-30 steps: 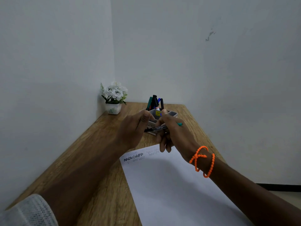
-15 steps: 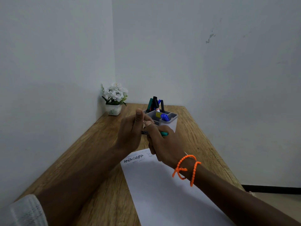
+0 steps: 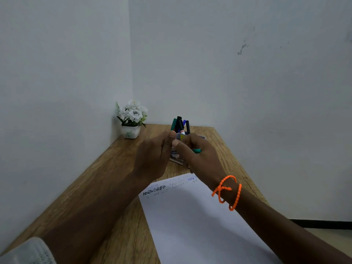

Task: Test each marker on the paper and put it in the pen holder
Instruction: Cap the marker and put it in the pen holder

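Both hands meet just in front of the pen holder (image 3: 180, 135), which stands near the far edge of the wooden table (image 3: 122, 187), and they cover most of it. The right hand (image 3: 200, 155) has its fingers curled round a marker (image 3: 197, 150); only the marker's green end shows, poking out on the side of that hand turned away from the left hand. The rest of the barrel is hidden inside the grip. The right thumb points towards the left hand and nearly touches it.

The left hand (image 3: 152, 155) is blurred. Its fingers are curled, with the tips up near the front rim of the pen holder and close against the right thumb. Whether they pinch the marker's hidden end or a cap cannot be told.

Several markers already stand upright in the pen holder, their dark, green and blue tops rising above the 2 hands. Nearer than the pen holder lies the paper (image 3: 190, 221), with zigzag test scribbles (image 3: 154, 191) along its far edge, black ones on the left and a blue one on the right. To the left of the pen holder, in the table's corner, sits a small pot of white flowers (image 3: 131, 119). An orange beaded bracelet (image 3: 227, 192) circles the right wrist.
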